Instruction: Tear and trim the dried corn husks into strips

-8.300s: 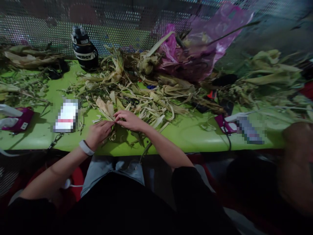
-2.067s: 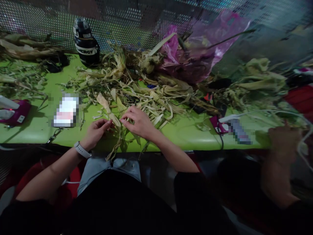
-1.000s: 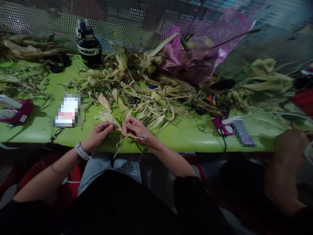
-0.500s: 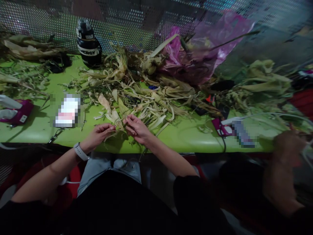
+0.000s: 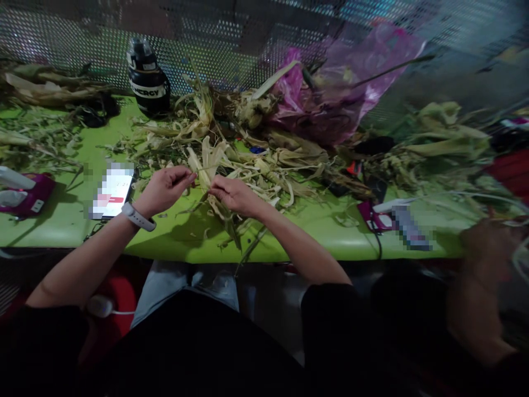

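My left hand [image 5: 164, 188] and my right hand [image 5: 232, 194] are both pinched on a bunch of dry corn husk strips [image 5: 206, 162] lifted a little above the green table [image 5: 314, 229]. The pale leaves fan upward between my fingertips, and a twisted tail of husk [image 5: 226, 220] hangs below my right hand toward the table edge. A white watch sits on my left wrist. Behind my hands lies a large heap of loose husks [image 5: 264, 165].
A black bottle [image 5: 146, 82] stands at the back left, a pink plastic bag [image 5: 330, 94] of husks at the back centre. A phone [image 5: 112, 190] lies left of my hands, a magenta device [image 5: 25, 193] at far left. Another person's hand [image 5: 485, 248] works at the right.
Both hands have risen and moved away from the table edge, lifting the husk bunch so its leaves fan upward; the phone is now close to my left wrist.
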`<state>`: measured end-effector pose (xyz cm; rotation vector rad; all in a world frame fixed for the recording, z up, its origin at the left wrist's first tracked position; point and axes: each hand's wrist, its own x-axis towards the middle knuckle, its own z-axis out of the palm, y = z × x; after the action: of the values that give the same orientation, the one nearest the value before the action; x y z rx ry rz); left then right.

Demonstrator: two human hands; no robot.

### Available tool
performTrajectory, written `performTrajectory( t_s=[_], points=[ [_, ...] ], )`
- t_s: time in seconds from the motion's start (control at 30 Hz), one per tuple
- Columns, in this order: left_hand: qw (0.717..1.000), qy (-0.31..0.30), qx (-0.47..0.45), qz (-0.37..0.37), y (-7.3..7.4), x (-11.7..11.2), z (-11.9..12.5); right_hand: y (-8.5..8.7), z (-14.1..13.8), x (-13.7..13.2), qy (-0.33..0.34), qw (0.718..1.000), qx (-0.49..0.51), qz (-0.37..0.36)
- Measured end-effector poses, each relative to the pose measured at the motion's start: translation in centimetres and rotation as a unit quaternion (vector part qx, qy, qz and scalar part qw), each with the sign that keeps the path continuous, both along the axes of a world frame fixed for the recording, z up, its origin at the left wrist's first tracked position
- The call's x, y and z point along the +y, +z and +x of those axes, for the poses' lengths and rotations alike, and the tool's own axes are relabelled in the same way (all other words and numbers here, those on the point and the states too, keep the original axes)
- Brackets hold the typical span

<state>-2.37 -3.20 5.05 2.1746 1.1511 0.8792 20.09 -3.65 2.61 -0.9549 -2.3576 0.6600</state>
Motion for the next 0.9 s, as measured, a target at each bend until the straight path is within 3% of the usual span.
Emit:
performTrajectory(
  t_s=[0.17, 0.37, 0.57, 0.63, 0.77, 0.9],
  points=[
    [0.999, 0.014, -0.009, -0.044, -2.4, 2.6, 0.2, -2.2, 0.1, 2.7, -0.026, 0.999, -0.023, -0.03],
    [0.995, 0.023, -0.015, -0.093, -4.6, 3.5, -0.3, -3.9, -0.2, 3.6, -0.05, 0.997, -0.027, -0.058],
    [0.977, 0.033, -0.093, -0.188, -5.5, 3.3, 0.2, -4.1, -0.8, 2.9, -0.071, 0.976, 0.116, -0.172],
    [0.971, 0.006, -0.115, -0.212, -5.6, 3.1, 0.6, -3.8, -1.2, 2.7, -0.084, 0.971, 0.164, -0.15],
    [0.987, -0.016, -0.065, -0.147, -5.5, 2.5, 0.9, -3.1, -1.6, 3.0, -0.096, 0.978, 0.185, -0.017],
    [0.997, -0.064, 0.043, -0.013, -4.9, 1.9, 0.2, -2.4, -1.8, 3.6, -0.073, 0.982, 0.168, -0.036]
  ],
)
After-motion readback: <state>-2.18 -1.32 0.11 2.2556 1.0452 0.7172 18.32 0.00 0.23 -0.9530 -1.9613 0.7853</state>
